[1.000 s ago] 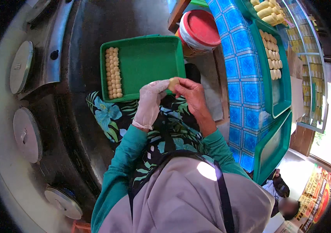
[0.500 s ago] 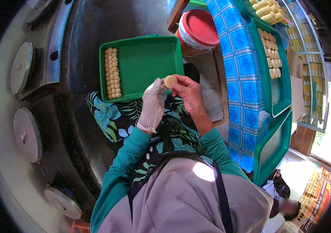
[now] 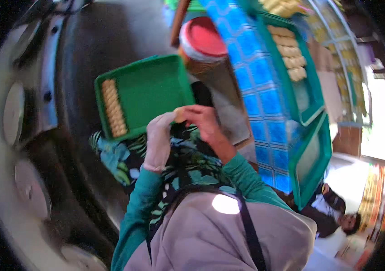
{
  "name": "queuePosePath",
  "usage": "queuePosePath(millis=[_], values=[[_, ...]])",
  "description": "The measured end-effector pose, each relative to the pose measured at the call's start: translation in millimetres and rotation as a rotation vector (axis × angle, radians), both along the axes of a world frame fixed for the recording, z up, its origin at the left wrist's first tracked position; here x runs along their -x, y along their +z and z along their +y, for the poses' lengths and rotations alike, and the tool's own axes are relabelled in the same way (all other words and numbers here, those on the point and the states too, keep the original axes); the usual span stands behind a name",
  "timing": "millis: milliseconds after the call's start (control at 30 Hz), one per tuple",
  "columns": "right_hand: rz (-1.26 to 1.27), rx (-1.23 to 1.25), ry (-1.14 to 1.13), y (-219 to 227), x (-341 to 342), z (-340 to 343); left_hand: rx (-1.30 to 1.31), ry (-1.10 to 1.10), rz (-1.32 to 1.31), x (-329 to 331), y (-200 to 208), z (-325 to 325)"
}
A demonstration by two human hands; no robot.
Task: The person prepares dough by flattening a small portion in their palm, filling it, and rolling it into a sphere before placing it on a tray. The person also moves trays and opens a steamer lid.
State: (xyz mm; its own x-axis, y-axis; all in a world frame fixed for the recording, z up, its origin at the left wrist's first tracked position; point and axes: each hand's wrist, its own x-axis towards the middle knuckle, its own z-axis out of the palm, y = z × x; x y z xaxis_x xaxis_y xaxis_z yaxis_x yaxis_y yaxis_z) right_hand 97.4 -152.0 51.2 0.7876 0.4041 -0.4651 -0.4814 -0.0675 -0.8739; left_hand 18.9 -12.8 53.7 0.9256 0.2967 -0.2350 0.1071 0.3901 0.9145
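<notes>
A small pale round of dough (image 3: pixel 179 114) is held between my two hands, over the near right corner of the green tray. My right hand (image 3: pixel 207 125), bare, pinches it from the right with thumb and fingers. In a whitish glove, my left hand (image 3: pixel 158 137) has its fingers drawn together against the left side of the piece. Motion blurs the fingertips, and the dough is partly hidden by them. The green tray (image 3: pixel 149 97) rests at my lap; rows of small pale dough balls (image 3: pixel 114 108) line its left side.
Right of me, a table with a blue checked cloth (image 3: pixel 261 101) bears a green tray (image 3: pixel 310 118) of pale dough pieces (image 3: pixel 287 50). Another green tray (image 3: pixel 321 158) leans nearby. A red-lidded bucket (image 3: pixel 205 37) stands beyond my lap. Round metal lids (image 3: pixel 30 189) lie left. A person (image 3: pixel 332 210) is at lower right.
The view has swung, so the tray and table appear shifted left and tilted. The dough round now sits deeper between my fingers, its flat face no longer turned up plainly.
</notes>
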Motion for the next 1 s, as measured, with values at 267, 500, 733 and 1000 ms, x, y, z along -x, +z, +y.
queuePosePath(millis=[267, 500, 733, 1000], values=[[-0.122, 0.043, -0.063, 10, 4, -21, 0.265, -0.09, 0.081, -9, 13, -22], [-0.325, 0.117, 0.003, 49, 9, -36, 0.524, -0.177, 0.196, -8, 23, -30], [-0.505, 0.354, 0.013, 135, 9, -73, 0.603, -0.42, 0.037, -17, 97, -46], [-0.816, 0.414, -0.759, 219, -143, -229, 0.465, -0.211, 0.127, -16, 72, 8]])
